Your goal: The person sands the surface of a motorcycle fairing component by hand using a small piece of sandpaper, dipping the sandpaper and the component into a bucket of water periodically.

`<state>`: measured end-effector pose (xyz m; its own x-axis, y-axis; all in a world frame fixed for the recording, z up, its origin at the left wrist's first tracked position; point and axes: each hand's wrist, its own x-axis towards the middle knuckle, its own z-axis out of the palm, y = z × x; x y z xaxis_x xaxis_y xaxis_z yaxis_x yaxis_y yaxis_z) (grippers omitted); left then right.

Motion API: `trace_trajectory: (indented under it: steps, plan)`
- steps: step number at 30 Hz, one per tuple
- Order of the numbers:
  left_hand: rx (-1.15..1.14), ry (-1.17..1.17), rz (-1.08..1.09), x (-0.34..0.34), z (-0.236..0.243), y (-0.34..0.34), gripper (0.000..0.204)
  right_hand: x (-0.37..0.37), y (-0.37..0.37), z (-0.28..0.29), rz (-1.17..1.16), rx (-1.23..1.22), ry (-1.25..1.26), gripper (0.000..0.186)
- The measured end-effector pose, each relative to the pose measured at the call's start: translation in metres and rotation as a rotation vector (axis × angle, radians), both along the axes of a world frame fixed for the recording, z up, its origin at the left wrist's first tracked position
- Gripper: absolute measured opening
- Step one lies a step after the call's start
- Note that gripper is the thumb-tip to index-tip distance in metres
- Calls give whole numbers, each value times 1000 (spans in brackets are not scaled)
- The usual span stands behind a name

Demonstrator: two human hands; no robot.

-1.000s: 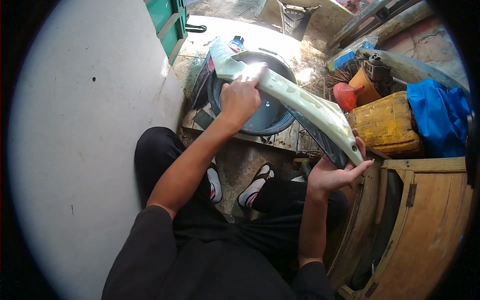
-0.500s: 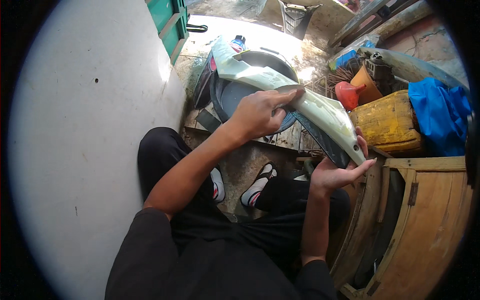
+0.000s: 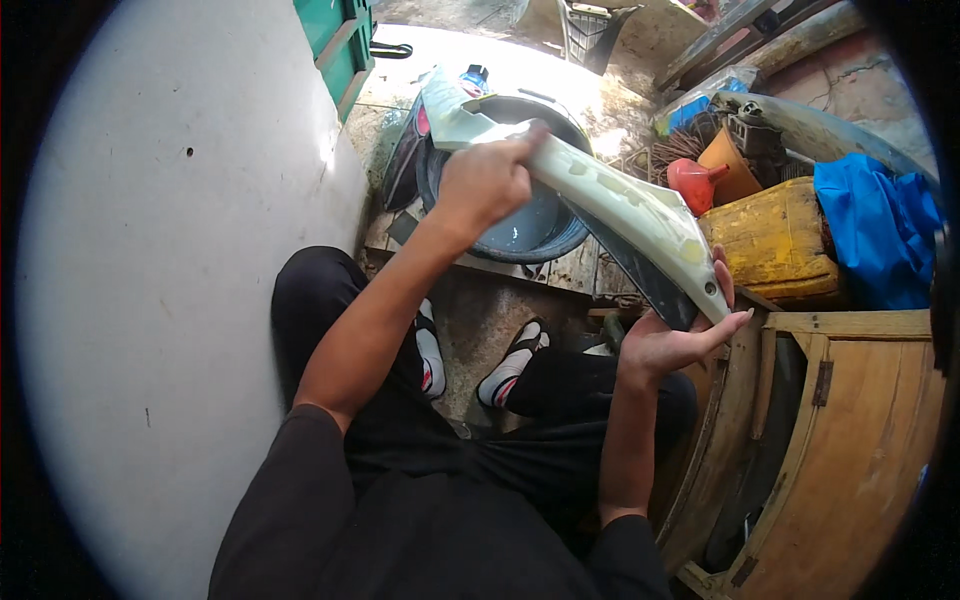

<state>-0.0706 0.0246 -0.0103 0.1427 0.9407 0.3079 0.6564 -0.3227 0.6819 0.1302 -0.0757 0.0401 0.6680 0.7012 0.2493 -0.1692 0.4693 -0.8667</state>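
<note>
A long, pale plastic panel with patchy surface and a dark underside slants across the view above a round basin of water. My left hand has its fingers bent together against the panel's upper middle; what they press on it is blurred and hard to make out. My right hand cradles the panel's narrow lower end, palm up, with fingers around it and thumb stretched out. A pink and dark object leans beside the basin.
To the right are a red funnel, orange container, yellow jerrycan, blue plastic sheet and wooden cabinet. A white wall borders my left. A green door stands at top left.
My left hand slid down-right along the panel, then moved back up-left toward its upper part. My right hand stays at the lower end, with the panel barely shifted.
</note>
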Motion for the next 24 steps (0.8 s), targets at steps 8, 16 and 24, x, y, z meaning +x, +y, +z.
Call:
trace_trajectory:
  steps: [8, 16, 24]
  plan:
    - [24, -62, 74, -1, -2, -2, 52, -5, 0, 5, 12, 6, -9, 66]
    - [-53, -16, 111, -7, -8, 0, 49, -5, 0, 4, 37, 13, -5, 66]
    - [-63, -73, -4, 4, 8, -16, 47, -5, 1, 4, 24, 5, 2, 65]
